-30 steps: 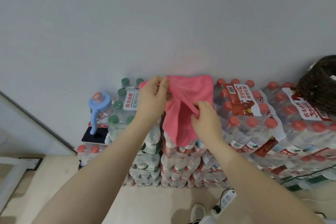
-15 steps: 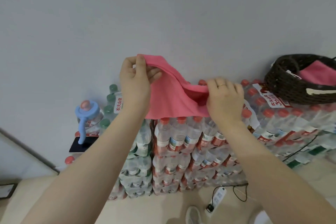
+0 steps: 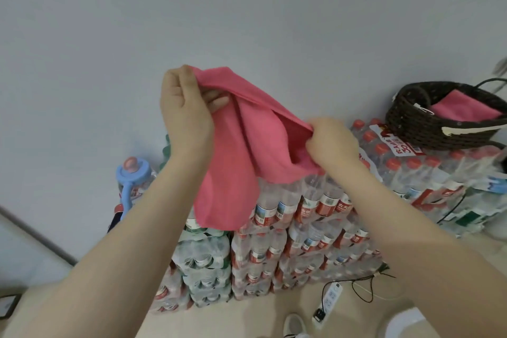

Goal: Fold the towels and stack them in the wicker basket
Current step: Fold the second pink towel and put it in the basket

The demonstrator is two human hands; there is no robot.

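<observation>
- Towel, pink soft cloth [image 3: 241, 151]: held up in the air in front of the stacked water packs, top edge stretched between both hands, lower part hanging loose.
- Left hand [image 3: 185, 115]: grip clamped on the towel's upper left corner, the higher of the two.
- Right hand [image 3: 330, 143]: grip pinched shut on the towel's right edge, lower down.
- Dark brown wicker basket [image 3: 411, 121]: sits on top of the packs at right, partly cut off by the frame; a second folded pink towel [image 3: 463, 110] lies inside.
- Shrink-wrapped packs of red-capped water bottles [image 3: 301, 228]: red label with a large "30" and Chinese characters, too blurred to read further.
- Green-capped bottle packs [image 3: 205, 258] at left, labels unreadable.
- Blue plastic pump with pink knob [image 3: 131, 173] stands at far left.
- Plain grey wall [image 3: 247, 8] behind; pale floor [image 3: 247, 318] with white power strip [image 3: 327, 302] and black cord.
</observation>
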